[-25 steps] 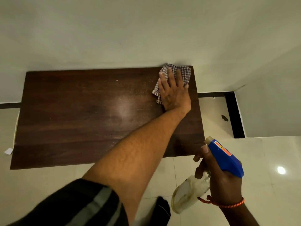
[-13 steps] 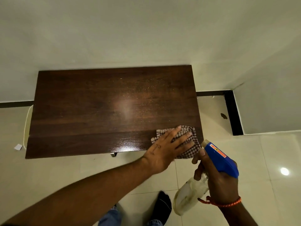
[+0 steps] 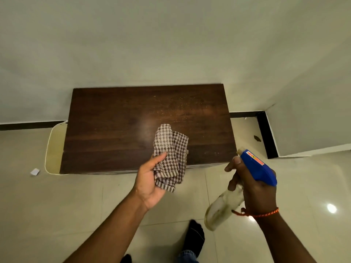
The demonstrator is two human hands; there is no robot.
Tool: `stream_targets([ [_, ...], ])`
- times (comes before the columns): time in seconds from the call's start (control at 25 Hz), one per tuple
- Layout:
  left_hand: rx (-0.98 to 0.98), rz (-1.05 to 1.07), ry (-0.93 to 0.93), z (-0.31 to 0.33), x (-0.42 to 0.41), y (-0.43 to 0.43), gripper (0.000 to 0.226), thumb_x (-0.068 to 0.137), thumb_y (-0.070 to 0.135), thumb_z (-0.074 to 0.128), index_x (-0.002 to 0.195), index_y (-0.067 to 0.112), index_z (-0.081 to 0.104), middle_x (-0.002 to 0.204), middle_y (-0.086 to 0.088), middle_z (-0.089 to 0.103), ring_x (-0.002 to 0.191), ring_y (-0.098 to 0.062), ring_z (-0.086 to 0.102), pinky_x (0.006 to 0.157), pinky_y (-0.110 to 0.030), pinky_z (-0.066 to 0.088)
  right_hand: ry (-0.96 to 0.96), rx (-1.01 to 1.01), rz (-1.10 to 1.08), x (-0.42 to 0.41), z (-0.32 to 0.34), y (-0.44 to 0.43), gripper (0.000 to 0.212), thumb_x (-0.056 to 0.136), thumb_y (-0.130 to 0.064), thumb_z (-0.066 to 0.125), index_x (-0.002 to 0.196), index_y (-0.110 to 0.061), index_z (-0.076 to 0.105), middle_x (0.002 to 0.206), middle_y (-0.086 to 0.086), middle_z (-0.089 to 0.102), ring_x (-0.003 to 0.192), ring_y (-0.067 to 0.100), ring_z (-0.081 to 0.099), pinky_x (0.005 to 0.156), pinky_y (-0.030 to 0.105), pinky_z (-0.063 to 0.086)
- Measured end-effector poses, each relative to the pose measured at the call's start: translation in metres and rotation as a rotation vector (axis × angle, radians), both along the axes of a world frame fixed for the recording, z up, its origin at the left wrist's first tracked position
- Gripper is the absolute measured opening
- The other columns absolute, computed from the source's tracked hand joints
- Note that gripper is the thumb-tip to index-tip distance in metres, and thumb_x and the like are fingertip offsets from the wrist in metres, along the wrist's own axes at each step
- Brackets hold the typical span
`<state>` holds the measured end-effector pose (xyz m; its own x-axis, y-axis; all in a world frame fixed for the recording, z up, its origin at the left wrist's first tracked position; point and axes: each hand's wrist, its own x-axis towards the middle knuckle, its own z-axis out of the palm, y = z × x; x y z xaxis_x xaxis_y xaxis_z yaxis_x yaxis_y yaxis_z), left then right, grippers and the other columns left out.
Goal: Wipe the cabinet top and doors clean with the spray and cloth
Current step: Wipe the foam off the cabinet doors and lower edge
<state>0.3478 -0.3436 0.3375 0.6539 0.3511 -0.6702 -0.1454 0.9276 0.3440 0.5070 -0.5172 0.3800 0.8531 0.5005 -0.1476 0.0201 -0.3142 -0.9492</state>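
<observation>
A dark brown wooden cabinet top (image 3: 114, 118) stands against the pale wall, seen from above. Fine specks dot its far right part. My left hand (image 3: 148, 179) is turned palm up in front of the cabinet's near edge and grips a brown-and-white checked cloth (image 3: 171, 154), which is lifted off the wood. My right hand (image 3: 254, 188) holds a spray bottle (image 3: 228, 204) with a blue trigger head (image 3: 258, 168), its nozzle aimed at the cabinet's near right corner. The cabinet doors are hidden below the top.
Glossy cream floor tiles (image 3: 66, 209) surround the cabinet. A white cord (image 3: 47, 149) loops on the floor at its left, beside a small scrap of paper (image 3: 35, 171). A wall corner with black skirting (image 3: 266, 133) juts out at the right. My socked foot (image 3: 193, 238) stands below.
My left hand dragged the cloth from the far right corner to the near edge, then lifted it off and turned palm up. The view pulled back. The bottle hand barely moved.
</observation>
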Motion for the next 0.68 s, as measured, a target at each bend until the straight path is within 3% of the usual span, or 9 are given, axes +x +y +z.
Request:
stream_targets([
  [0.12, 0.019, 0.078, -0.035, 0.024, -0.021, 0.009, 0.053, 0.093, 0.019, 0.052, 0.140, -0.003, 0.055, 0.139, -0.025, 0.061, 0.122, -0.037, 0.060, 0.115, -0.051, 0.041, -0.021, 0.044, -0.015, -0.021, 0.021, 0.003, 0.019, 0.091, -0.029, 0.063, 0.110, -0.025, 0.068, 0.077, 0.009, 0.072, 0.044, 0.028, 0.059, 0.051, 0.034, 0.055],
  [0.32, 0.040, 0.131, -0.146, 0.023, -0.052, 0.002, 0.056, 0.101, 0.036, 0.045, 0.145, 0.004, 0.054, 0.148, -0.022, 0.054, 0.133, -0.038, 0.053, 0.120, -0.053, 0.034, -0.036, 0.040, 0.003, -0.052, 0.017, -0.003, 0.015, 0.091, -0.031, 0.063, 0.092, -0.018, 0.069, 0.075, 0.001, 0.072, 0.045, 0.024, 0.062, 0.055, 0.028, 0.055],
  [0.44, 0.014, 0.198, -0.183, -0.016, -0.062, -0.021, 0.064, 0.100, 0.045, 0.047, 0.153, 0.009, 0.045, 0.156, -0.021, 0.045, 0.145, -0.039, 0.042, 0.125, -0.055, 0.023, -0.062, 0.080, 0.033, -0.062, -0.016, -0.011, 0.010, 0.092, -0.032, 0.063, 0.088, -0.025, 0.068, 0.075, 0.006, 0.072, 0.045, 0.024, 0.062, 0.053, 0.027, 0.054],
  [0.6, 0.023, 0.249, -0.266, -0.100, -0.062, -0.057, 0.075, 0.096, 0.054, 0.053, 0.157, 0.012, 0.040, 0.162, -0.020, 0.036, 0.151, -0.041, 0.031, 0.126, -0.060, 0.016, -0.079, 0.145, 0.043, -0.058, -0.097, -0.022, 0.024, 0.094, -0.028, 0.062, 0.086, -0.007, 0.068, 0.075, 0.008, 0.072, 0.045, 0.026, 0.062, 0.051, 0.023, 0.051],
  [0.68, 0.044, 0.272, -0.346, -0.140, -0.055, -0.068, 0.079, 0.095, 0.057, 0.052, 0.158, 0.013, 0.038, 0.162, -0.021, 0.036, 0.150, -0.043, 0.031, 0.125, -0.063, 0.015, -0.091, 0.165, 0.055, -0.052, -0.140, -0.024, 0.026, 0.093, -0.030, 0.062, 0.083, -0.007, 0.068, 0.073, 0.008, 0.072, 0.044, 0.027, 0.061, 0.050, 0.022, 0.050],
])
